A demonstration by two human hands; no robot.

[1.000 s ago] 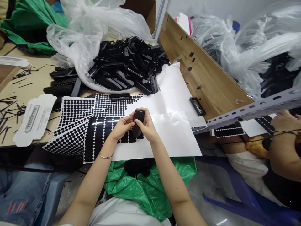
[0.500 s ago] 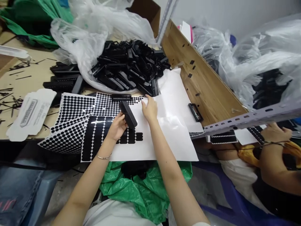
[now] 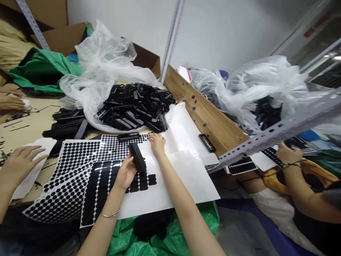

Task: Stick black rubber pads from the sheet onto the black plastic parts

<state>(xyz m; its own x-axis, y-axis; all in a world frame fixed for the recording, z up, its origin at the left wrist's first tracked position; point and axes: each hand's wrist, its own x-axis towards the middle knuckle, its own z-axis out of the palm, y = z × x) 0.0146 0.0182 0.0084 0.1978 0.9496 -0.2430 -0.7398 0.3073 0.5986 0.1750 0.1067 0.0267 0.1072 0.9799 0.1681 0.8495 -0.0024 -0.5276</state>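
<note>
My left hand (image 3: 126, 173) grips a small black plastic block (image 3: 137, 156), tilted up over the sticker sheets. My right hand (image 3: 157, 143) rests with its fingertips bent down on the round-dot sticker sheet (image 3: 117, 147), at the edge of the white backing paper (image 3: 183, 167). A sheet of larger black oblong pads (image 3: 102, 183) lies under my left wrist. A single black part (image 3: 128, 136) lies just beyond my right hand.
A heap of black plastic parts (image 3: 135, 106) sits in a clear bag behind the sheets. A wooden board (image 3: 202, 113) and a grey metal rail (image 3: 277, 133) slant across the right. Another person's hand (image 3: 18, 163) rests at left; a co-worker's arm (image 3: 295, 174) shows at right.
My right hand let go of the black block and moved out to the dot sheet. The left hand keeps the block. The view tilted up and another person's hand came in at left.
</note>
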